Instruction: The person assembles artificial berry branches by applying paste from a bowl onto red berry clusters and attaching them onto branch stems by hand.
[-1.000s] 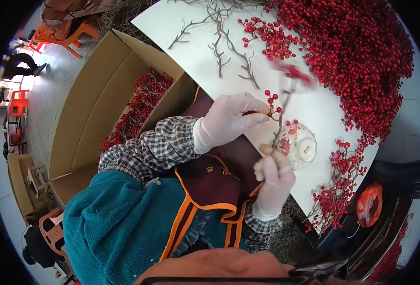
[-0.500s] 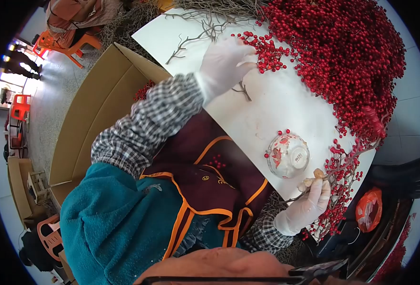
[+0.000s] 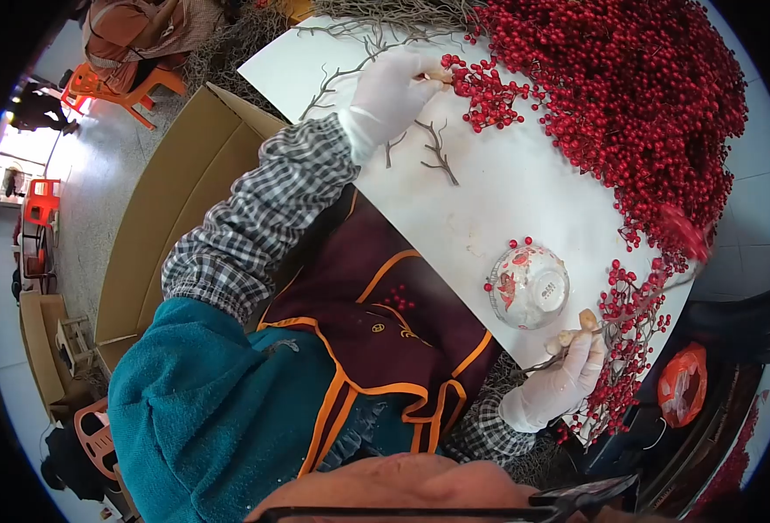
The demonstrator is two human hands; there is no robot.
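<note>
My left hand (image 3: 392, 98), in a white glove, has its thumb and fingertips pinched together at the stem end of a red berry sprig (image 3: 492, 94). Bare brown twigs (image 3: 438, 157) lie on the white table below that hand. Near the table's right corner, my right hand (image 3: 561, 376), also gloved, is closed around a thin brown branch. Its stem shows on both sides of the fingers, and red berries (image 3: 622, 370) hang beside it. The fingertips look beige. A clear glass bowl (image 3: 530, 288) with a red pattern rests just above the right hand.
A large heap of red berry sprigs (image 3: 629, 96) covers the table's (image 3: 507, 196) far right side. Grey bare branches (image 3: 402, 10) lie along the top. An open cardboard box (image 3: 176, 196) stands at left, and an orange-red plastic bag (image 3: 683, 383) at lower right. Another person (image 3: 132, 35) sits behind.
My left hand has shifted slightly left and up, uncovering twigs on the table; its pinch on the berry sprig now shows. My right hand stays nearly still.
</note>
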